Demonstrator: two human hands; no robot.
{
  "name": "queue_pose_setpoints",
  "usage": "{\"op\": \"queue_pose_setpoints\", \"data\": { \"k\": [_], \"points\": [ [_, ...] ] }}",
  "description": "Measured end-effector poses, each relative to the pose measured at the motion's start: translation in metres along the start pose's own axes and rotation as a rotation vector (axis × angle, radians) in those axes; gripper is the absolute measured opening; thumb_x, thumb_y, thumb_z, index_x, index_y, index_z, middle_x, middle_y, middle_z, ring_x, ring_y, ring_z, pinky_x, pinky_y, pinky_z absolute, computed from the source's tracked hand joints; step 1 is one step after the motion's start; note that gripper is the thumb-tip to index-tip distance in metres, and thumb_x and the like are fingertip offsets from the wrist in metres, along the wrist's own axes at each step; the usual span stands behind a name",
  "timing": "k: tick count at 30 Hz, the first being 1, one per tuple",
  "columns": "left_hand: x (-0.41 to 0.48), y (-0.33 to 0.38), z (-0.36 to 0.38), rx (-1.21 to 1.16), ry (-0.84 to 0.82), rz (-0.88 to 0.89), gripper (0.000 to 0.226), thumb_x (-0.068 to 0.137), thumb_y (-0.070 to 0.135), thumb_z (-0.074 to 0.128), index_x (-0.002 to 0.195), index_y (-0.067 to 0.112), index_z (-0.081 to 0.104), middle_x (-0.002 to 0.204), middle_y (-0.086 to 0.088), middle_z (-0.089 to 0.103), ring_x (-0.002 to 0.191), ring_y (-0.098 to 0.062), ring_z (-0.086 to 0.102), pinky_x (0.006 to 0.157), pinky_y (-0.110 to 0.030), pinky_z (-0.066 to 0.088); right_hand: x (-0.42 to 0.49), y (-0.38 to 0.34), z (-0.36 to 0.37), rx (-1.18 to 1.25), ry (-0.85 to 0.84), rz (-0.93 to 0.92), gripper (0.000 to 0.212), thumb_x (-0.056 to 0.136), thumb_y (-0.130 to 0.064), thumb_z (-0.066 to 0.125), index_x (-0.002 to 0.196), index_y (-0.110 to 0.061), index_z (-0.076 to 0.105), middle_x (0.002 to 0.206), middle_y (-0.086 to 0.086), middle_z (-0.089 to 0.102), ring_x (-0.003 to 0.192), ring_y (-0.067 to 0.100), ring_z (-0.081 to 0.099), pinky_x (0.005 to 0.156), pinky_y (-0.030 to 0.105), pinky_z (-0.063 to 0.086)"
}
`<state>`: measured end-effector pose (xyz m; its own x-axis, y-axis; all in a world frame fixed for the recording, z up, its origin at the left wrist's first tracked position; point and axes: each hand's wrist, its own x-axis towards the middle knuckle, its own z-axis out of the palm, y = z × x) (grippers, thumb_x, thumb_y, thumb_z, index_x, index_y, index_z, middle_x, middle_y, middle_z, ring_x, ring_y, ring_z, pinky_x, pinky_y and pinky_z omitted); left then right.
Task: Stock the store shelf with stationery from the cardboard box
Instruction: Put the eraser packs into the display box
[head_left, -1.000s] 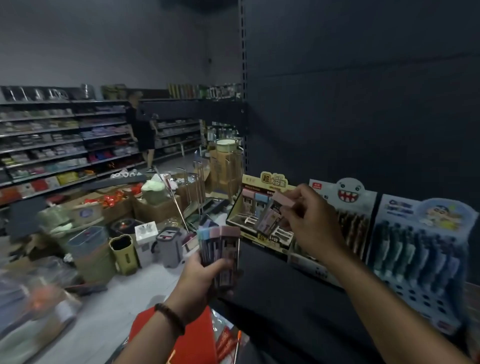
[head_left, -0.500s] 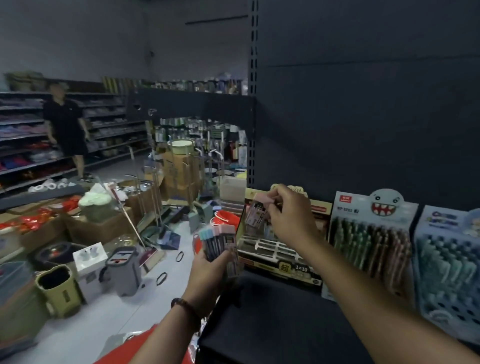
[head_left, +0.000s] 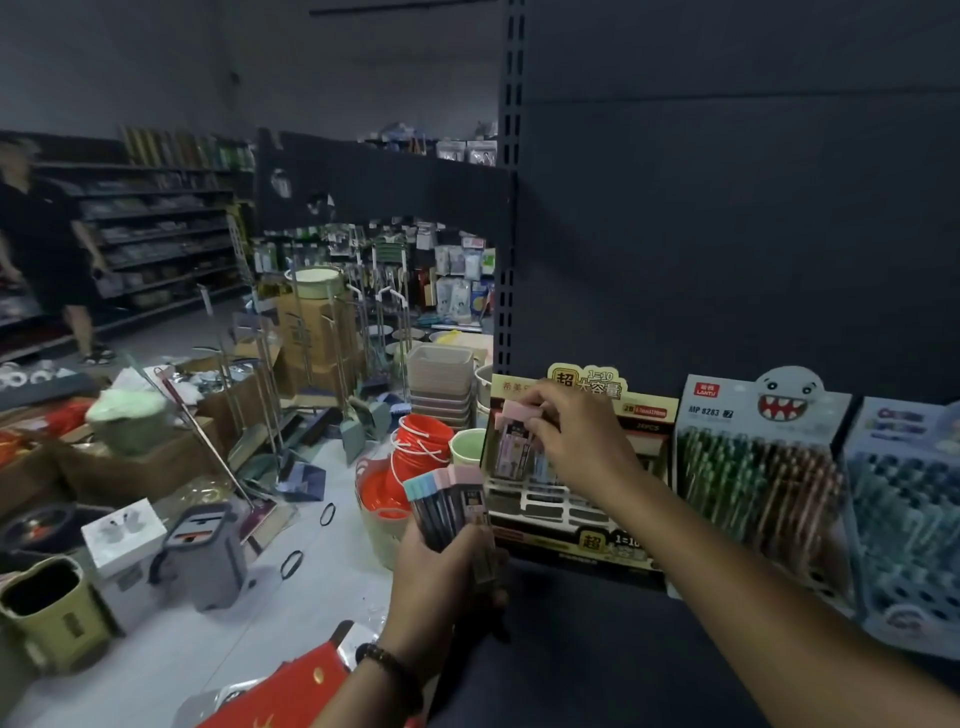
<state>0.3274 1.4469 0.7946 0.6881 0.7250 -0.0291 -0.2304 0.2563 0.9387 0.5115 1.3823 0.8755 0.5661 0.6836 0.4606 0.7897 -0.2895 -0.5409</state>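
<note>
Nearest: your left hand (head_left: 441, 577) sits just in front and left of the yellow display carton (head_left: 571, 551). Its fingers and thumb are wrapped round a fanned bundle of pastel-capped lead cases (head_left: 452, 504), the stock waiting to go in. The dark shelf deck (head_left: 597, 654) carries the carton at its left end.

Your right hand (head_left: 576, 441) is over the carton's upper-left rows. Its fingertips are pinched on one pink-capped case (head_left: 514, 441), cap up, lower end down among the slots.

Risks (judgement):
- The fan in the left hand is loose at the top, so a slack grip could shed cases onto the floor left of the carton.
- A case pressed in off-line could jam on the white dividers or shove the carton back.
- The carton stands at the deck's end, so a sideways push could tip it off.

Just right of the carton is the monster-face pen display (head_left: 753, 467), and beyond that a blue pen display (head_left: 909, 519), cut off by the frame edge. Left and behind are orange buckets (head_left: 421, 441), and far left a person (head_left: 47, 249).

Not readable:
- Your palm hides the target slot, so you cannot tell whether the case is seated.
- The small print on the carton is blurred.
- Several cardboard boxes (head_left: 311, 332) stand on the floor to the left. Which one is the source is unclear.
</note>
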Motion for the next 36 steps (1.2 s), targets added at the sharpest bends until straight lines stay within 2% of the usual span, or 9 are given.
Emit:
{"op": "queue_pose_setpoints", "data": {
  "k": [4,11,15,18,22,26,29,32,36],
  "points": [
    [0.002,0.002,-0.005,0.063,-0.090,-0.023,0.037,0.095,0.004,0.067,0.128,0.018,0.060,0.106,-0.019,0.077,0.081,-0.038,0.075,0.064,-0.046,0.058,0.006,-0.003,0.003,-0.090,-0.022,-0.029,0.022,0.097,-0.014,0.074,0.117,-0.024,0.075,0.111,-0.007,0.073,0.097,0.009,0.066,0.078,0.018,0.052],
    [0.003,0.004,-0.008,0.077,-0.143,-0.048,0.041,0.095,0.002,0.066,0.129,0.023,0.059,0.109,-0.016,0.077,0.087,-0.037,0.075,0.068,-0.047,0.058,0.011,-0.005,0.014,-0.273,0.011,-0.077,0.006,0.095,-0.020,0.076,0.101,-0.019,0.078,0.110,-0.004,0.069,0.098,0.009,0.055,0.083,0.017,0.040],
    [0.006,0.011,-0.013,0.135,-0.103,0.022,0.046,0.091,0.001,0.072,0.129,0.024,0.061,0.112,-0.011,0.077,0.099,-0.033,0.076,0.074,-0.047,0.061,0.009,-0.001,0.010,-0.275,-0.030,-0.061,0.011,0.100,-0.026,0.070,0.104,-0.024,0.079,0.113,-0.007,0.068,0.101,0.009,0.056,0.091,0.024,0.046],
    [0.008,0.017,-0.013,0.135,-0.126,0.008,0.043,0.090,0.008,0.077,0.128,0.023,0.063,0.113,-0.015,0.075,0.092,-0.032,0.075,0.068,-0.044,0.060,0.003,-0.004,0.000,-0.151,-0.024,-0.034,0.027,0.100,-0.030,0.068,0.126,-0.027,0.075,0.120,-0.009,0.070,0.108,0.009,0.061,0.097,0.030,0.052],
    [0.008,0.025,-0.007,0.085,-0.169,-0.010,0.044,0.089,0.013,0.080,0.129,0.017,0.061,0.116,-0.017,0.075,0.097,-0.040,0.075,0.069,-0.046,0.058,-0.020,-0.011,-0.021,0.192,-0.060,-0.043,0.029,0.098,-0.040,0.072,0.126,-0.037,0.072,0.104,-0.017,0.071,0.092,0.000,0.067,0.077,0.017,0.054],
    [0.008,0.034,0.000,0.049,-0.230,-0.017,0.047,0.089,0.014,0.080,0.131,0.017,0.059,0.118,-0.015,0.075,0.101,-0.037,0.076,0.064,-0.042,0.061,-0.032,-0.005,-0.029,0.326,-0.266,-0.049,0.035,0.095,-0.036,0.076,0.129,-0.042,0.070,0.116,-0.020,0.074,0.107,0.000,0.069,0.093,0.033,0.058],
    [0.009,0.038,0.003,0.049,-0.248,-0.026,0.047,0.089,0.018,0.079,0.131,0.021,0.058,0.117,-0.014,0.075,0.098,-0.035,0.076,0.061,-0.038,0.060,-0.031,-0.004,-0.031,0.425,-0.287,-0.035,0.035,0.095,-0.020,0.078,0.125,-0.035,0.073,0.105,-0.010,0.079,0.093,0.010,0.076,0.085,0.040,0.064],
    [0.012,0.036,0.000,-0.017,-0.247,-0.049,0.040,0.095,0.022,0.071,0.133,0.020,0.058,0.119,-0.018,0.074,0.094,-0.034,0.075,0.060,-0.039,0.057,-0.026,-0.003,-0.040,0.525,-0.198,0.004,0.030,0.095,-0.011,0.077,0.118,-0.030,0.075,0.098,-0.002,0.080,0.079,0.020,0.077,0.072,0.045,0.067],
    [0.014,0.029,-0.006,-0.106,-0.136,-0.043,0.032,0.101,0.009,0.061,0.131,0.016,0.060,0.116,-0.023,0.073,0.093,-0.036,0.075,0.061,-0.044,0.058,-0.020,0.010,-0.033,0.461,0.136,-0.005,0.037,0.098,-0.010,0.073,0.126,-0.034,0.074,0.099,-0.008,0.078,0.080,0.014,0.076,0.078,0.044,0.067]
  ]
}}
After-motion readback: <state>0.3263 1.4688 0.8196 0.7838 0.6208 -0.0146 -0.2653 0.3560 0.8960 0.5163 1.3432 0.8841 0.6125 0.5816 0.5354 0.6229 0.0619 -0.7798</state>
